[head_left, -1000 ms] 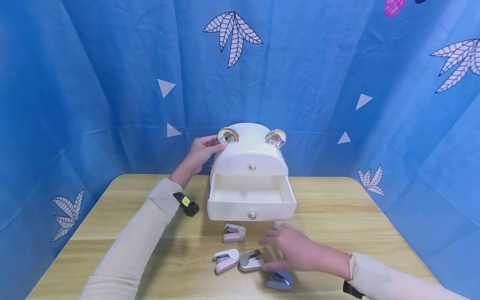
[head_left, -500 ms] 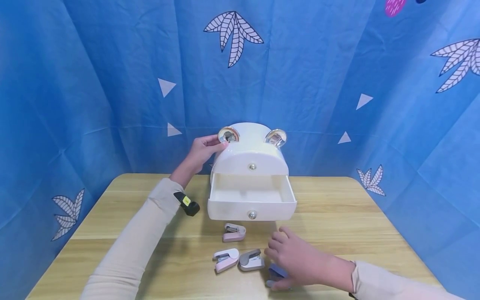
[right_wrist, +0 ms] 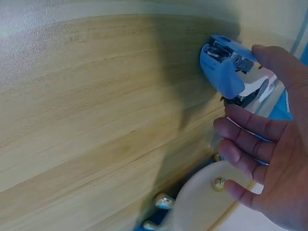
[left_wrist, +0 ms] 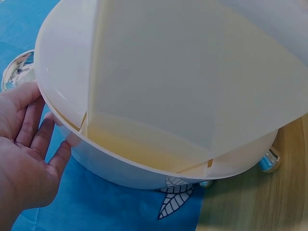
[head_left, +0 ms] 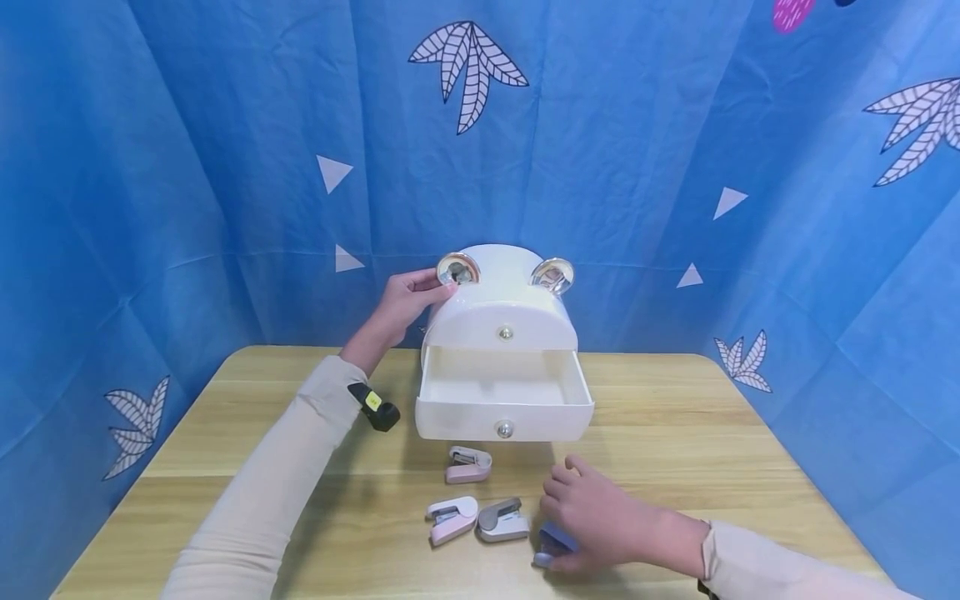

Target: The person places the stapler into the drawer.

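In the head view my left hand [head_left: 405, 304] rests against the side of a white drawer box [head_left: 504, 292], beside its shiny left ear. The left wrist view shows the fingertips [left_wrist: 45, 132] touching the box's curved wall. The box's lower drawer [head_left: 504, 421] is pulled out. My right hand [head_left: 600, 517] is low on the table, with thumb and index finger pinching a blue mini stapler [right_wrist: 221, 70]; the other fingers are spread. Left of that hand lie a grey-and-white stapler [head_left: 503, 522], a pink-and-white stapler [head_left: 453, 520] and another pink one [head_left: 468, 465].
A light wooden table [head_left: 675, 433] bears everything. Blue patterned cloth [head_left: 615, 150] hangs behind and on both sides. The open drawer juts toward the front, above the farther pink stapler. A closed upper drawer with a small knob [head_left: 506, 333] is above it.
My right hand has moved from over the grey stapler down and right onto the blue stapler, and its fingers have drawn in on it. My left hand and the box have stayed put.
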Demonstrator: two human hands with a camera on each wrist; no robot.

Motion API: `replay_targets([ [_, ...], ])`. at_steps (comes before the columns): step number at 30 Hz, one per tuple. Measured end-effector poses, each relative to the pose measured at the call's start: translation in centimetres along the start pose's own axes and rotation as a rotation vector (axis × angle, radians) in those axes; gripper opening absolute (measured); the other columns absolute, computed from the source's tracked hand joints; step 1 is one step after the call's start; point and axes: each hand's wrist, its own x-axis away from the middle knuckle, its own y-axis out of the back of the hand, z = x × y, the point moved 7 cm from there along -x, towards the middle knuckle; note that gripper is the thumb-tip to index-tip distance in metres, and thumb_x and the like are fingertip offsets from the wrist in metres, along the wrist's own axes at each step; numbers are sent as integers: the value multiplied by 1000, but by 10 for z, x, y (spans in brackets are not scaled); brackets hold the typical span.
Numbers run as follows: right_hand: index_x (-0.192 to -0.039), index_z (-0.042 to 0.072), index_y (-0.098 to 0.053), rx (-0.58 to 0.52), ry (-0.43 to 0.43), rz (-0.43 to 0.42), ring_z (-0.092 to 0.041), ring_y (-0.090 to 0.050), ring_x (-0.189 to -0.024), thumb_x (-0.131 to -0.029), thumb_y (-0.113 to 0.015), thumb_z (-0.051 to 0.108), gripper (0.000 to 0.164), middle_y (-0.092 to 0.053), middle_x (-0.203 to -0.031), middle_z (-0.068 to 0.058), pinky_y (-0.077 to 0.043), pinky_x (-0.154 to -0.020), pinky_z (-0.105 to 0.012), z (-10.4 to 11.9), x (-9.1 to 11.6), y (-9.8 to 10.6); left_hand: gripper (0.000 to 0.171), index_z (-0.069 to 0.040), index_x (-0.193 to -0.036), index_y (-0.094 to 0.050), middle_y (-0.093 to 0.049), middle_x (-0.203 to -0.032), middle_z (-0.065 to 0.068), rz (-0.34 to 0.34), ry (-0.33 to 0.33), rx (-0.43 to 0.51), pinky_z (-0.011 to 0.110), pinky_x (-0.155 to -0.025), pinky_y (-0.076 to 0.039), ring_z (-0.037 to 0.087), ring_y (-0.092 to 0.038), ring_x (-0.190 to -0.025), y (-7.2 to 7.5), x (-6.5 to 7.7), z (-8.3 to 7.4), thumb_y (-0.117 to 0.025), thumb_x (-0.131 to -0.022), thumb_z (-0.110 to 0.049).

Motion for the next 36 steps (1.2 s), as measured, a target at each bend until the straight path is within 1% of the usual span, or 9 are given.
replay_targets([
  [4,-85,21,-65,-51,-9,-26,-4,-39,-77,-85,-68,67,46,-52,-78,15,-39,-76,-27,-5,-2,-1,52,-7,-139,-62,-67,-135,17,0,2,5,46,-117,-40,28,-60,-130,0,0,0,-76,-93,-26],
  [6,-83,22,-64,-76,-11,-41,-2,-39,-76,-86,-68,66,44,-51,-77,17,-37,-74,-25,-7,-2,-1,53,-7,-140,-62,-67,-136,17,2,4,1,46,-118,-40,28,-60,-130,0,0,1,-76,-93,-26],
  [8,-83,23,-63,-105,-16,-37,-1,-38,-75,-85,-70,65,42,-50,-76,18,-34,-72,-22,-10,-3,-2,53,-7,-140,-62,-67,-136,17,1,7,-4,46,-118,-40,28,-59,-130,0,0,1,-76,-93,-27],
  [11,-87,24,-64,-168,-37,2,1,-38,-75,-81,-76,61,40,-51,-77,19,-33,-72,-20,-13,-3,-5,52,-7,-139,-62,-67,-135,17,-1,5,-5,47,-118,-39,28,-59,-130,0,0,1,-76,-93,-27],
  [16,-97,22,-68,-264,-92,119,3,-41,-76,-76,-83,53,41,-57,-83,19,-36,-74,-20,-18,-5,-10,52,-6,-139,-62,-66,-135,17,-2,-3,-4,48,-118,-39,28,-58,-131,0,0,1,-76,-93,-26],
  [19,-101,21,-70,-287,-107,162,3,-43,-77,-74,-86,49,42,-61,-86,18,-37,-76,-21,-18,-6,-11,53,-6,-139,-62,-66,-136,17,0,-1,-5,48,-118,-39,28,-58,-132,1,0,1,-76,-93,-27],
  [23,-102,21,-72,-298,-111,180,4,-44,-78,-71,-87,44,42,-63,-88,18,-38,-76,-20,-18,-6,-13,53,-7,-140,-62,-67,-135,17,3,-4,-5,48,-117,-40,28,-58,-132,1,-1,2,-76,-93,-26],
  [31,-102,21,-71,-345,-101,199,4,-44,-78,-72,-87,39,38,-62,-87,18,-38,-76,-19,-17,-7,-10,52,-6,-139,-62,-67,-135,17,7,-1,1,47,-116,-42,29,-60,-130,0,-2,2,-76,-93,-26],
  [36,-103,22,-70,-356,-103,206,4,-46,-80,-71,-88,35,39,-63,-89,18,-40,-77,-19,-18,-7,-10,52,-6,-139,-62,-67,-135,17,5,0,4,46,-116,-43,28,-60,-130,0,-2,1,-76,-93,-26],
])
